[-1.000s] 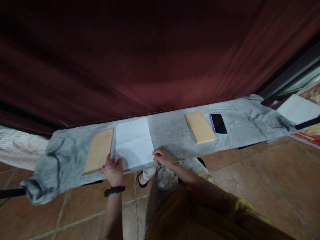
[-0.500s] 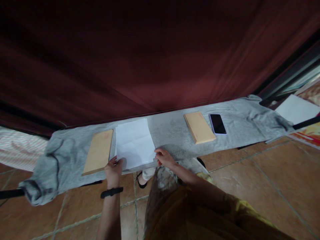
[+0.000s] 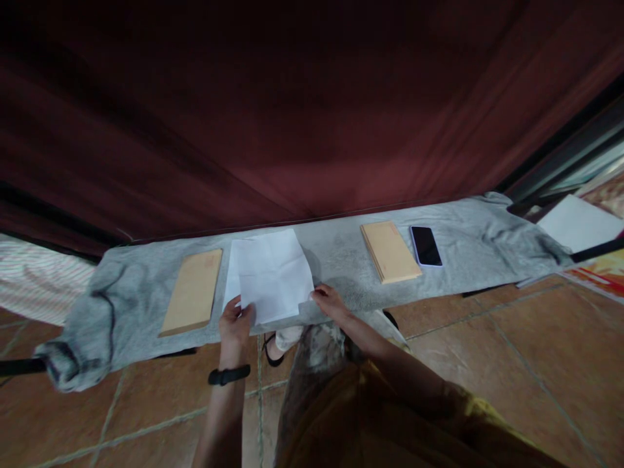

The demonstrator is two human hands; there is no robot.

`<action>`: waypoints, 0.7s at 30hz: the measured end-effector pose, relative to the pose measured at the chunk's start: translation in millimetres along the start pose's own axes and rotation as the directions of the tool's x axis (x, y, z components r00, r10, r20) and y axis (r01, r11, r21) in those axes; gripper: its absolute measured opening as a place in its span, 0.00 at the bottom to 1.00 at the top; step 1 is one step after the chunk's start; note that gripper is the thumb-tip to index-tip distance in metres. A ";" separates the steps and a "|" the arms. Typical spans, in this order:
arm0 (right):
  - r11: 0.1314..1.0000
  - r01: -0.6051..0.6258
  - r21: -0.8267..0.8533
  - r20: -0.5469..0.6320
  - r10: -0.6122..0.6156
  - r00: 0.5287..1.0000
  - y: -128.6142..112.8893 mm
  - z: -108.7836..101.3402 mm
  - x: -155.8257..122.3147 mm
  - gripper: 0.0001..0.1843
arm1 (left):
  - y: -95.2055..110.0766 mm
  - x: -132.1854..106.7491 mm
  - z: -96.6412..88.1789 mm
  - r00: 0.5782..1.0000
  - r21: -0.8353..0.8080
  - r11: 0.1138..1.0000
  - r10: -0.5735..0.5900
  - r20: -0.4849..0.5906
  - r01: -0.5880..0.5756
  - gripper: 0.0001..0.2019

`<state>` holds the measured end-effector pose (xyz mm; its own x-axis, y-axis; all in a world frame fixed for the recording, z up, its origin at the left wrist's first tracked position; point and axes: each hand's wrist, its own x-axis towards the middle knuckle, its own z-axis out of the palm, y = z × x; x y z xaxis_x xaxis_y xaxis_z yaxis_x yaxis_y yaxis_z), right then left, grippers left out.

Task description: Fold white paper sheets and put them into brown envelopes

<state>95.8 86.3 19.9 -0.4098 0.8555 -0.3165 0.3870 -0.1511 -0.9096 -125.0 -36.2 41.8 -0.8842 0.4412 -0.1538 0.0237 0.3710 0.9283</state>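
A creased white sheet of paper (image 3: 275, 276) is held by both hands at its near corners, raised a little over the white paper (image 3: 233, 273) lying beneath it. My left hand (image 3: 236, 320) pinches the near left corner, thumb on top. At the near right corner my right hand (image 3: 328, 301) grips the edge between thumb and fingers. To the left of the paper lies a brown envelope (image 3: 193, 289). A stack of brown envelopes (image 3: 391, 252) rests to the right, beyond my right hand.
A phone (image 3: 426, 246) lies right of the envelope stack. Grey cloth (image 3: 487, 240) covers the narrow board. A dark red curtain (image 3: 312, 130) hangs right behind it. White paper (image 3: 580, 223) and a colourful printed item (image 3: 597, 276) are at the far right.
Both hands have moved right with the top sheet, which has slid off the paper beneath and now shows that paper's left strip.
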 end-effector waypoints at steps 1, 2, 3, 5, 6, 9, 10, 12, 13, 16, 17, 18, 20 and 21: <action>1.000 -0.001 0.012 -0.014 0.002 1.000 -0.1 -3.6 0.1 0.07 | -1.1 -2.3 1.9 1.000 -0.015 1.000 0.002 0.007 -0.002 0.22; 0.999 -0.009 0.031 -0.023 0.010 1.000 0.0 -7.9 -0.3 0.08 | -2.1 -4.7 3.7 1.000 -0.026 1.000 0.005 0.012 -0.005 0.22; 0.998 -0.019 0.053 -0.028 0.020 0.999 0.1 -12.8 -1.4 0.10 | -3.1 -7.1 5.6 1.000 -0.034 0.999 0.010 0.016 -0.010 0.22; 0.995 -0.030 0.093 -0.036 0.033 0.999 1.1 -23.7 -5.5 0.11 | -4.7 -11.7 9.7 0.999 -0.044 0.999 0.025 0.030 -0.024 0.23; 0.993 -0.034 0.112 -0.036 0.038 0.999 2.0 -29.4 -8.4 0.12 | -5.3 -13.9 12.2 0.999 -0.049 0.998 0.035 0.041 -0.033 0.23; 0.985 -0.041 0.168 -0.036 0.047 0.998 7.9 -45.3 -18.5 0.13 | -6.4 -21.1 23.0 0.994 -0.055 0.997 0.067 0.086 -0.062 0.23; 0.980 -0.038 0.196 -0.043 0.048 0.998 11.2 -50.1 -21.9 0.13 | -6.5 -23.9 27.9 0.992 -0.054 0.996 0.078 0.103 -0.073 0.23; 0.961 -0.025 0.274 -0.074 0.047 0.996 19.9 -59.4 -28.3 0.14 | -5.8 -30.4 40.0 0.985 -0.050 0.994 0.105 0.139 -0.099 0.23; 0.952 -0.021 0.305 -0.093 0.051 0.994 25.0 -64.3 -31.1 0.15 | -4.9 -34.1 46.7 0.980 -0.053 0.992 0.119 0.157 -0.112 0.23; 0.936 -0.046 0.348 -0.124 0.094 0.988 40.9 -81.0 -38.1 0.16 | 0.6 -47.8 66.9 0.951 -0.036 0.982 0.190 0.242 -0.187 0.23; 0.931 -0.052 0.361 -0.130 0.105 0.986 45.7 -87.1 -39.9 0.17 | 3.5 -53.2 72.9 0.929 0.012 0.968 0.237 0.284 -0.251 0.24; 0.926 -0.053 0.374 -0.137 0.112 0.984 49.9 -93.2 -41.3 0.17 | 6.9 -59.1 78.2 0.905 0.085 0.942 0.282 0.317 -0.323 0.25; 0.916 -0.059 0.396 -0.150 0.128 0.980 56.5 -104.7 -43.2 0.16 | 14.5 -71.9 87.4 0.859 0.255 0.850 0.357 0.367 -0.462 0.28; 0.912 -0.065 0.404 -0.156 0.139 0.978 58.9 -109.6 -43.8 0.16 | 18.4 -78.4 91.4 0.839 0.332 0.791 0.382 0.388 -0.514 0.29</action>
<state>227.0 94.2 9.7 -0.2184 0.8927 -0.3941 0.0458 -0.3940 -0.9180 -12.5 10.7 40.0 -0.5514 0.8289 0.0948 0.6284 0.3379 0.7006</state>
